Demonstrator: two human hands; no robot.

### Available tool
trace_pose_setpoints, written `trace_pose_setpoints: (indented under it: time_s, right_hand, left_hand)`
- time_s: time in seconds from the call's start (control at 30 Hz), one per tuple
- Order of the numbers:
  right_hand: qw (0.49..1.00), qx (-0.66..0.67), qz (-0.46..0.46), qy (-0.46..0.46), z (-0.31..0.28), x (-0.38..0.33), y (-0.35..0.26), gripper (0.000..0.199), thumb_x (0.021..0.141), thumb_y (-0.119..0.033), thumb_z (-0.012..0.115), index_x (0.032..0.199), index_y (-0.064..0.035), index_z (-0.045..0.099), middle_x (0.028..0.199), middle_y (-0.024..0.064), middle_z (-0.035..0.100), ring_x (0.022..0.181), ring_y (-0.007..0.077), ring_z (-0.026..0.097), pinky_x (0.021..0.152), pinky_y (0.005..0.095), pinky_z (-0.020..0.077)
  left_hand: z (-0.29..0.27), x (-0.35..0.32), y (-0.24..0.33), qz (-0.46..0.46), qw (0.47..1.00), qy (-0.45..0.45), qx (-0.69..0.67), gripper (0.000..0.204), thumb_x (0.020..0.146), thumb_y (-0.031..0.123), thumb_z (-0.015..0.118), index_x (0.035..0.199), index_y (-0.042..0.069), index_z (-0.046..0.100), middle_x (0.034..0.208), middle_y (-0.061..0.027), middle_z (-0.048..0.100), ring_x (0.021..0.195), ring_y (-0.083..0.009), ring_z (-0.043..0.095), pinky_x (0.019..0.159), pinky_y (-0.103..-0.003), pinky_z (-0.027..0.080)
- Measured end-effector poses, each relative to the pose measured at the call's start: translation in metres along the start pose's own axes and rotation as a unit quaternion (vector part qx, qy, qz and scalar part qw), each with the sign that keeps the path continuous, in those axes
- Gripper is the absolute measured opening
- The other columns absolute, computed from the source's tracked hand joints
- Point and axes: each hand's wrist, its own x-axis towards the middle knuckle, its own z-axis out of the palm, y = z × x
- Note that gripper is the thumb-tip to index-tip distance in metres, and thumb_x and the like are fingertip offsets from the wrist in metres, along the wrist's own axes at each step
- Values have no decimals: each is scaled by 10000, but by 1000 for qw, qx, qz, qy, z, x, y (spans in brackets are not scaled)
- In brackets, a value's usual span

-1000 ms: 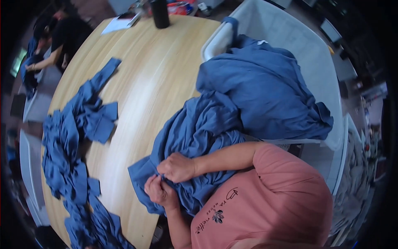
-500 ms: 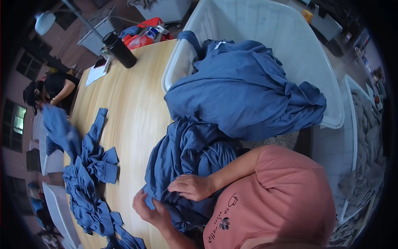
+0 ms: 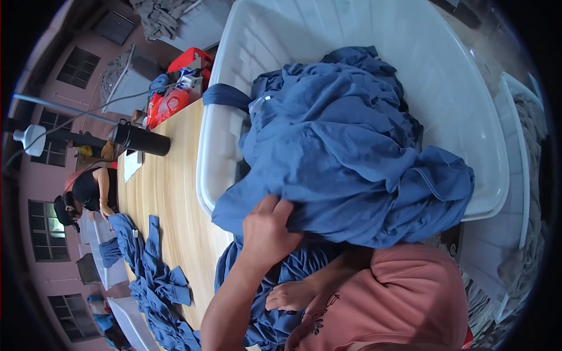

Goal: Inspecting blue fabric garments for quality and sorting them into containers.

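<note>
A large heap of blue garments [image 3: 333,134] fills a white plastic bin and hangs over its near side. My left hand [image 3: 270,229] is closed on a fold of blue fabric at the heap's lower left edge. Below it, my right hand [image 3: 290,295] lies on another bunch of blue cloth [image 3: 266,322] by my body. Its fingers are slightly bent on the cloth, with no clear grip showing. Part of this lower bunch is hidden beneath the overhanging heap and my arms.
The white bin [image 3: 494,199] stands beside a wooden table [image 3: 193,193]. More blue garments [image 3: 164,292] lie along its left edge, where a co-worker [image 3: 93,190] handles cloth. A black bottle [image 3: 140,139] stands at the far end. Grey fabric fills another bin [image 3: 524,193] at right.
My left hand has moved up from the lower bunch and closed on the heap's edge. The view has shifted toward the bin. The co-worker's lifted cloth is now lower, at the table edge.
</note>
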Motion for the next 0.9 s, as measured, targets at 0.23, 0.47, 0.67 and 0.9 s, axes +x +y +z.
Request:
trace_pose_setpoints:
  time_s: [0.23, 0.47, 0.67, 0.9]
  right_hand:
    - [999, 28, -18, 27, -15, -3, 17, 174, 737, -50, 575, 900, -18, 525, 827, 129, 540, 828, 318, 565, 736, 416, 438]
    - [995, 44, -51, 71, -7, -4, 24, 182, 733, -47, 569, 906, -22, 519, 796, 126, 540, 783, 332, 558, 698, 415, 441]
    - [995, 53, -43, 68, -34, -9, 12, 128, 748, -38, 576, 864, -14, 529, 758, 128, 525, 720, 321, 545, 648, 414, 425]
    - [991, 70, -83, 77, -84, 14, 11, 44, 808, -44, 547, 819, -12, 518, 788, 154, 494, 734, 330, 518, 644, 419, 400]
  left_hand:
    - [-17, 46, -43, 84, 979, 10, 187, 136, 647, 120, 577, 759, 78, 513, 747, -112, 496, 638, -253, 556, 488, -369, 470]
    - [-110, 217, -50, -64, 874, 427, 223, 98, 773, 19, 458, 839, -23, 517, 863, -277, 566, 861, -484, 506, 737, -501, 394]
    - [-82, 159, -18, -45, 992, 72, 91, 365, 755, 254, 654, 1013, 4, 591, 858, -219, 633, 859, -390, 613, 769, -477, 480]
    - [76, 123, -31, -131, 887, -430, -103, 787, 715, 633, 631, 1040, -84, 646, 1067, -327, 593, 1171, -446, 464, 1007, -440, 380]
